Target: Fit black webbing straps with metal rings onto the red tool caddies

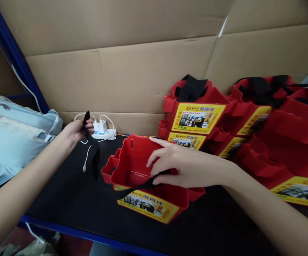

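A red plastic tool box with a yellow label lies tilted on the black table top in the middle. My right hand rests on its rim and pinches one end of a black strap that crosses the box's front. My left hand is held up at the left, closed on the other end of the same strap, which hangs down from it.
Finished red boxes with black straps are stacked at the right, more at the far right. A white power strip with chargers and cables lies against the cardboard back wall. A pale blue bag sits left. The table's blue front edge is near.
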`<state>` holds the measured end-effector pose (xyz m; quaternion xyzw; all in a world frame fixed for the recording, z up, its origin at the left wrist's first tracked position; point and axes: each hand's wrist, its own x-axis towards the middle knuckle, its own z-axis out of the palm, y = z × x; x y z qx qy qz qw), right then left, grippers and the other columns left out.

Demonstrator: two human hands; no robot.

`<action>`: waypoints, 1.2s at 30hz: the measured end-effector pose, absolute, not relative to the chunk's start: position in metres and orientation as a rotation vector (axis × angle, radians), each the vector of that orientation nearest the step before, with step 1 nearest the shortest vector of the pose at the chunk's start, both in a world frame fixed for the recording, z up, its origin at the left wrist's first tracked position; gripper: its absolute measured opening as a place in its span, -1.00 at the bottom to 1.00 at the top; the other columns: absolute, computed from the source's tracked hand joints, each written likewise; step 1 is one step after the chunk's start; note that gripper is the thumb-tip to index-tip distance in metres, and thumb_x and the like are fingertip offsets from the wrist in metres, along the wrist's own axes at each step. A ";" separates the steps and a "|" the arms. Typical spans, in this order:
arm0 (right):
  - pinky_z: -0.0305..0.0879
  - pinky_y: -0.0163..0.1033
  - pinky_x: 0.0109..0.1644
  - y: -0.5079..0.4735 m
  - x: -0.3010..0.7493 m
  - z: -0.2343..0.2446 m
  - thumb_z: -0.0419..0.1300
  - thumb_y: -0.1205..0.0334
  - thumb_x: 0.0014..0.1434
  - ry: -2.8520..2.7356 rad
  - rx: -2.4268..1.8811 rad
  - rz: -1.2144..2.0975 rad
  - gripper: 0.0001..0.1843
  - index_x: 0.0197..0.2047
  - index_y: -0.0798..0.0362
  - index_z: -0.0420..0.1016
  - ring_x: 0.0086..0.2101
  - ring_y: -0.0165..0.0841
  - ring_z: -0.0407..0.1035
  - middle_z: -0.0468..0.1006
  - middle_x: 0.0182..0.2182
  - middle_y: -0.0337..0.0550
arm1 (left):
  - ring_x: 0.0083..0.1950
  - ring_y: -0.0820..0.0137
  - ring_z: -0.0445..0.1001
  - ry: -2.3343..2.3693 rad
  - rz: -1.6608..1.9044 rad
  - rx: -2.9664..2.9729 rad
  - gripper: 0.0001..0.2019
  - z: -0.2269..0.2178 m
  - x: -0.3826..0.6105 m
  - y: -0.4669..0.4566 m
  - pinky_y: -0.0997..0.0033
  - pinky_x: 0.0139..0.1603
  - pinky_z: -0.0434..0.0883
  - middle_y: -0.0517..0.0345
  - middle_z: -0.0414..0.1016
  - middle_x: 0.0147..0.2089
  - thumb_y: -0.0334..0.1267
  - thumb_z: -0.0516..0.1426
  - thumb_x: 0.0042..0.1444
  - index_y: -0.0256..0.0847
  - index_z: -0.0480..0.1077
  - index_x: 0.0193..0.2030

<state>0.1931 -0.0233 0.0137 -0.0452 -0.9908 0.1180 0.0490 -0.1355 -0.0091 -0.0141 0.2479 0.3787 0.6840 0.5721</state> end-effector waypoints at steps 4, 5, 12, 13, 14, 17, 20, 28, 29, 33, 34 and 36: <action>-0.32 -0.11 0.30 -0.031 0.197 0.013 0.10 0.24 0.14 -3.047 -0.139 0.477 -0.85 -0.30 -0.02 0.51 -0.25 -0.46 0.38 0.52 -0.35 -0.31 | -0.75 0.64 -0.05 1.038 1.454 0.605 -0.76 -0.016 -0.121 -0.013 0.65 -0.77 -0.06 0.36 0.00 -0.69 -0.29 -0.09 0.21 -0.31 0.20 -0.45; -0.27 -0.12 0.29 -0.032 0.197 0.013 0.10 0.22 0.14 -3.043 -0.133 0.501 -0.85 -0.28 -0.03 0.51 -0.26 -0.46 0.38 0.53 -0.36 -0.31 | -0.74 0.64 -0.04 1.063 1.397 0.659 -0.77 -0.013 -0.115 -0.016 0.65 -0.77 -0.06 0.35 0.01 -0.68 -0.23 -0.02 0.17 -0.30 0.21 -0.46; 0.20 -0.21 0.03 0.006 0.194 0.029 0.09 0.16 0.15 -2.552 -0.249 0.614 -0.78 -0.22 0.02 0.50 -0.17 -0.40 0.36 0.51 -0.21 -0.19 | -0.67 0.56 0.13 1.440 1.066 1.361 -0.69 0.016 -0.054 -0.062 0.55 -0.66 0.11 0.21 0.20 -0.60 -0.12 -0.05 0.14 -0.30 0.40 -0.31; 0.22 -0.23 0.00 0.018 0.191 0.030 0.08 0.16 0.15 -2.514 -0.302 0.655 -0.77 -0.21 0.04 0.50 -0.17 -0.39 0.37 0.51 -0.20 -0.17 | -0.63 0.51 0.20 1.552 0.963 1.550 -0.64 0.017 -0.045 -0.067 0.50 -0.59 0.17 0.18 0.24 -0.60 -0.10 -0.09 0.15 -0.29 0.42 -0.37; 0.24 -0.23 -0.02 0.030 0.187 0.029 0.08 0.16 0.15 -2.508 -0.340 0.723 -0.76 -0.19 0.05 0.50 -0.16 -0.39 0.37 0.51 -0.18 -0.16 | -0.59 0.46 0.26 1.669 0.831 1.746 -0.60 0.017 -0.036 -0.072 0.45 -0.52 0.22 0.14 0.28 -0.59 -0.08 -0.11 0.16 -0.28 0.42 -0.44; 0.22 -0.22 0.03 0.060 0.169 0.017 0.13 0.20 0.10 -2.558 -0.300 1.045 -0.69 -0.08 0.10 0.44 -0.11 -0.39 0.36 0.48 -0.11 -0.10 | -0.44 0.30 0.36 2.009 0.437 2.222 -0.57 0.011 -0.019 -0.075 0.30 -0.34 0.25 0.01 0.39 -0.48 -0.10 -0.15 0.15 -0.25 0.40 -0.54; 0.21 -0.22 0.04 0.071 0.151 0.002 0.16 0.22 0.06 -2.588 -0.245 1.279 -0.62 -0.02 0.11 0.40 -0.09 -0.40 0.34 0.45 -0.06 -0.08 | -0.30 0.17 0.37 2.185 0.232 2.485 -0.60 0.002 -0.013 -0.069 0.18 -0.24 0.26 -0.12 0.40 -0.36 -0.17 -0.17 0.14 -0.31 0.43 -0.41; 0.29 -0.26 -0.15 0.067 0.138 -0.012 0.19 0.15 0.03 -2.502 -0.343 1.339 -0.66 -0.14 0.15 0.49 -0.24 -0.38 0.39 0.54 -0.23 -0.07 | -0.07 0.08 0.29 2.251 0.234 2.522 -0.66 -0.004 -0.010 -0.057 0.02 -0.04 0.21 -0.13 0.39 -0.22 -0.19 -0.09 0.07 -0.31 0.46 -0.36; 0.30 -0.27 -0.16 0.067 0.138 -0.013 0.19 0.17 0.02 -2.491 -0.338 1.348 -0.66 -0.14 0.14 0.49 -0.24 -0.39 0.39 0.54 -0.24 -0.08 | -0.07 0.07 0.30 2.247 0.221 2.519 -0.67 -0.004 -0.009 -0.057 0.01 -0.04 0.20 -0.13 0.40 -0.24 -0.20 -0.09 0.06 -0.31 0.45 -0.39; 0.29 -0.27 -0.16 0.066 0.139 -0.017 0.19 0.20 0.02 -2.520 -0.308 1.298 -0.69 -0.15 0.12 0.49 -0.23 -0.37 0.38 0.53 -0.22 -0.11 | -0.23 0.12 0.39 2.242 0.147 2.443 -0.68 -0.006 -0.004 -0.059 0.00 -0.09 0.24 -0.12 0.42 -0.41 -0.21 -0.08 0.02 -0.31 0.40 -0.54; 0.29 -0.27 -0.17 0.065 0.140 -0.018 0.17 0.20 0.03 -2.534 -0.303 1.263 -0.70 -0.15 0.11 0.50 -0.22 -0.37 0.38 0.53 -0.21 -0.11 | -0.27 0.14 0.40 2.260 0.147 2.418 -0.67 -0.007 -0.004 -0.061 0.01 -0.10 0.24 -0.12 0.43 -0.43 -0.21 -0.09 0.02 -0.30 0.39 -0.56; 0.28 -0.26 -0.18 0.064 0.140 -0.019 0.15 0.21 0.04 -2.556 -0.291 1.207 -0.71 -0.15 0.11 0.50 -0.20 -0.35 0.36 0.52 -0.21 -0.13 | -0.28 0.17 0.41 2.315 0.186 2.386 -0.64 -0.007 -0.004 -0.064 0.02 -0.07 0.24 -0.11 0.45 -0.40 -0.20 -0.12 0.05 -0.29 0.39 -0.57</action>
